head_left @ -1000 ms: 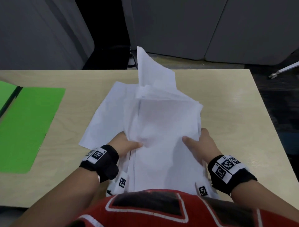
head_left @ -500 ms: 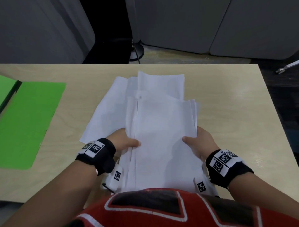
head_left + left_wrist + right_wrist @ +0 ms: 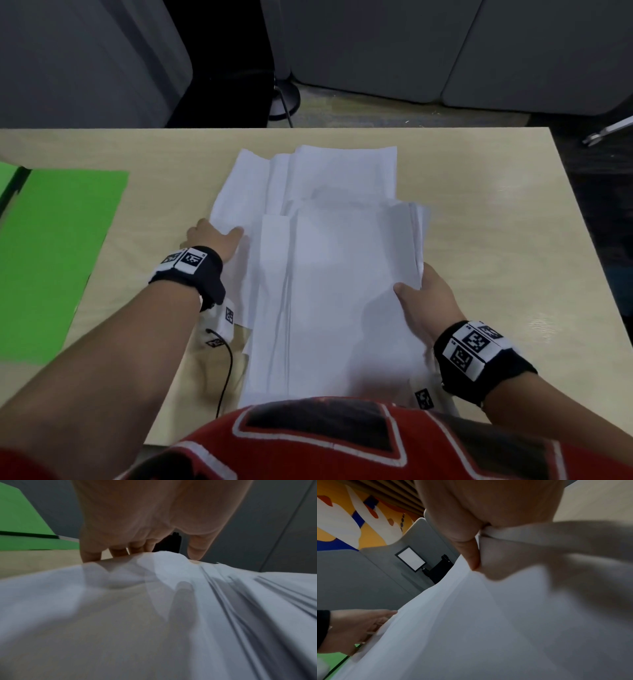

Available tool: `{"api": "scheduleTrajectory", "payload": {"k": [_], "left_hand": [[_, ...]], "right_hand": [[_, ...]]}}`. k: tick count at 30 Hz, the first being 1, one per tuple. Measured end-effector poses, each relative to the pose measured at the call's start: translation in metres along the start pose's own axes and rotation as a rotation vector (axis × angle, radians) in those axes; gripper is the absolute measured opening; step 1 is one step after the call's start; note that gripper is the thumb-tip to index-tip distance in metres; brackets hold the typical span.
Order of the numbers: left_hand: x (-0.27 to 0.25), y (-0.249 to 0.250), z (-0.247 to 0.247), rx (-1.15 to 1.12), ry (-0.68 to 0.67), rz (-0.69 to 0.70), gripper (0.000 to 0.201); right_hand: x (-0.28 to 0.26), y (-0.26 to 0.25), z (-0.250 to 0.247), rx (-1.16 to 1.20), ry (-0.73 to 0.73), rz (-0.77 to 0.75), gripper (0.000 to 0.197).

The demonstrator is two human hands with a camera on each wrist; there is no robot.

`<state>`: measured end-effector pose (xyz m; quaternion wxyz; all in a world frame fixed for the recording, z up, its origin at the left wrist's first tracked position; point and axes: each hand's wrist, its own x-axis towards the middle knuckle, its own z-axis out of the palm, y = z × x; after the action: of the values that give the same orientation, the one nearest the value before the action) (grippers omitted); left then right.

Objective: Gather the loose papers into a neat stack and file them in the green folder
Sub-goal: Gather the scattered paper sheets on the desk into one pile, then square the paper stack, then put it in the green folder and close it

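Observation:
A thick stack of white papers (image 3: 342, 291) lies flat on the table in front of me. My right hand (image 3: 421, 294) grips its right edge, thumb on top and fingers underneath; the right wrist view shows the same pinch (image 3: 476, 547) on the stack (image 3: 488, 628). More loose sheets (image 3: 325, 174) fan out beyond and to the left. My left hand (image 3: 214, 238) holds the left edge of the leftmost sheet (image 3: 239, 198), thumb over it, and the paper (image 3: 154, 615) bulges between fingers and thumb. The open green folder (image 3: 58, 257) lies at the far left.
The light wooden table (image 3: 496, 222) shows bare wood right of the papers and between papers and folder. A thin black cable (image 3: 227, 370) trails off the near edge by my left wrist. Grey partitions and a round stand base (image 3: 284, 102) lie beyond the far edge.
The raised sheets have dropped flat onto the table. My left hand left the stack's near-left edge and moved forward and left to the outlying sheet. The right hand kept its grip.

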<state>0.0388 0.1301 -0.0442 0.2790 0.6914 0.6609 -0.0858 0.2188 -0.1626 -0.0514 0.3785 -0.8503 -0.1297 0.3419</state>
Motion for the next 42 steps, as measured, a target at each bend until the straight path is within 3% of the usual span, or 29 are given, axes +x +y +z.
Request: {"api": "scheduleTrajectory", "payload": {"k": [5,9,14,19,22,26,28,33,39,42], "left_hand": [[-0.031,0.019,0.021,-0.035,-0.142,0.202,0.064],[-0.054,0.021,0.042,-0.152,-0.352,0.296,0.051],[-0.066,0.017,0.053,-0.251,-0.497,0.246,0.049],[-0.074,0.006,0.048,-0.451,-0.556,0.239,0.054],[-0.085,-0.002,0.042,-0.626,-0.556,0.263,0.046],[-0.093,-0.011,0.026,-0.658,-0.553,0.360,0.049],[-0.101,-0.010,0.016,-0.679,-0.542,0.406,0.041],[-0.125,-0.003,-0.009,-0.728,-0.442,0.538,0.037],[-0.154,0.010,-0.042,-0.786,-0.251,0.732,0.027],[-0.169,0.016,-0.056,-0.802,-0.172,0.865,0.027]], "right_hand": [[0.002,0.001,0.000,0.105,0.040,0.002,0.030],[0.003,-0.001,-0.001,0.148,0.050,0.015,0.031],[0.004,-0.004,0.000,0.079,-0.003,0.080,0.020],[0.000,-0.006,-0.004,-0.058,0.033,0.046,0.035],[-0.004,-0.002,-0.014,0.199,0.058,0.014,0.037],[-0.009,-0.001,-0.027,0.577,-0.184,0.031,0.050],[-0.014,-0.006,-0.031,0.676,-0.208,-0.025,0.044],[-0.047,-0.034,-0.047,0.621,-0.019,-0.298,0.017],[-0.085,-0.056,-0.060,0.527,0.235,-0.653,0.017],[-0.101,-0.062,-0.064,0.482,0.358,-0.729,0.010]]}}
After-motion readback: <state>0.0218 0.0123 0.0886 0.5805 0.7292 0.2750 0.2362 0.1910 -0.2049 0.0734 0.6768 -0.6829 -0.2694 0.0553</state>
